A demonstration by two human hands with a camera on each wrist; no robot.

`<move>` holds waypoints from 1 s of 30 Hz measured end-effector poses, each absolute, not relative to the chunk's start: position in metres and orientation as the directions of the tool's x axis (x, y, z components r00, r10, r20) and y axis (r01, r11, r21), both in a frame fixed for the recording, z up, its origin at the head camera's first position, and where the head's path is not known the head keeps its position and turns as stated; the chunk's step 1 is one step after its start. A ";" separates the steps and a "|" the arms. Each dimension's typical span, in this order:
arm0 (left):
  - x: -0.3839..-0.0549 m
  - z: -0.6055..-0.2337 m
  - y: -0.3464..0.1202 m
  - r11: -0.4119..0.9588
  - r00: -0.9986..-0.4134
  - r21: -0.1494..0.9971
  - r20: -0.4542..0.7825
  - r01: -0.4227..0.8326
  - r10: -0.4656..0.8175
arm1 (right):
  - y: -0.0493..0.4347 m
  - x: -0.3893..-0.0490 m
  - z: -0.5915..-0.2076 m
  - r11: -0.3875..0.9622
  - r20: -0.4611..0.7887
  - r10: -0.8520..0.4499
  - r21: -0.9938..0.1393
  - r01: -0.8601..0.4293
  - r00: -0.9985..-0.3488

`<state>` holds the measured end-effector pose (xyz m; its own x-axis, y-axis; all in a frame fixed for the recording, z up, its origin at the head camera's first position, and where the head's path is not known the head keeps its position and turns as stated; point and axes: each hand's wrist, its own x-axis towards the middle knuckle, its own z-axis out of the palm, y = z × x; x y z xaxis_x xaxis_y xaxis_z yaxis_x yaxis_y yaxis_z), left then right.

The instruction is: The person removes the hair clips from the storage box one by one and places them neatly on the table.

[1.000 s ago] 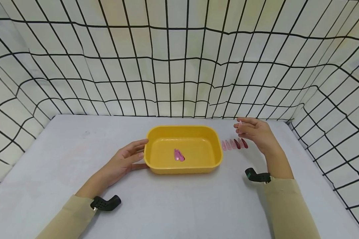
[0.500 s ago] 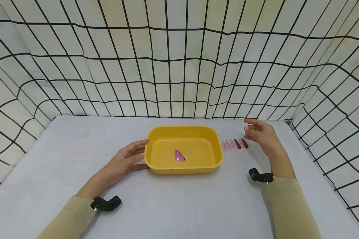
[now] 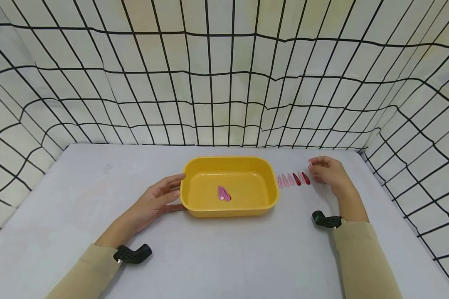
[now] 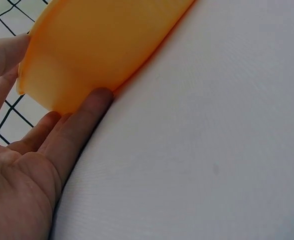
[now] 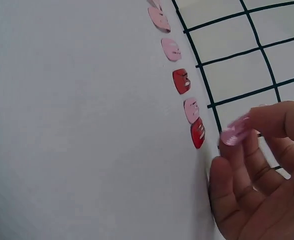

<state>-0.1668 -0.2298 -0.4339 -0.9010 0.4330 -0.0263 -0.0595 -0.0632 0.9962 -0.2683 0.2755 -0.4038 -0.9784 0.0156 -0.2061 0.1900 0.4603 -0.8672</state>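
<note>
My right hand (image 3: 331,172) pinches a pink hair clip (image 5: 235,131) by its fingertips, just beyond the right end of a row of clips. That row holds several pink snap clips (image 3: 286,180) and two red ones, including the end red clip (image 3: 305,178). Inside a yellow tray (image 3: 262,205) lie a couple of pink-purple hair clips (image 3: 223,194), side by side. At the tray's left end, my left hand (image 3: 153,201) rests with extended fingers against the rim and side wall. The left wrist view shows a fingertip (image 4: 101,97) low against the tray's wall.
A white-covered table (image 3: 224,253) carries everything. Black wire mesh (image 3: 230,74) rises behind its far edge, with more mesh at both sides. Each wrist wears a black device, such as the right one (image 3: 325,219).
My right hand has shifted right and then down toward the table beside the row's end, carrying the pink hair clip. The left hand, tray and laid-out clips stay put.
</note>
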 end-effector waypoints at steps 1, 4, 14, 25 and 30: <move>-0.167 -0.434 -0.230 -0.064 -0.901 0.996 -0.027 -0.060 0.432 | 0.276 -0.268 -0.404 0.478 -0.213 0.010 -0.857 0.192 -0.977; -0.166 -0.434 -0.230 -0.068 -0.900 0.996 -0.027 -0.063 0.435 | 0.277 -0.267 -0.404 0.513 -0.232 -0.002 -0.835 0.198 -0.973; -0.167 -0.433 -0.231 -0.052 -0.903 0.997 -0.028 -0.056 0.429 | 0.280 -0.268 -0.407 0.636 -0.231 0.026 -0.747 0.195 -0.973; -0.167 -0.432 -0.230 -0.060 -0.904 0.996 -0.031 -0.063 0.426 | 0.279 -0.267 -0.404 0.744 -0.262 0.021 -0.641 0.190 -0.965; -0.167 -0.432 -0.229 -0.057 -0.903 0.996 -0.035 -0.065 0.427 | 0.277 -0.265 -0.402 0.758 -0.256 0.029 -0.624 0.188 -0.966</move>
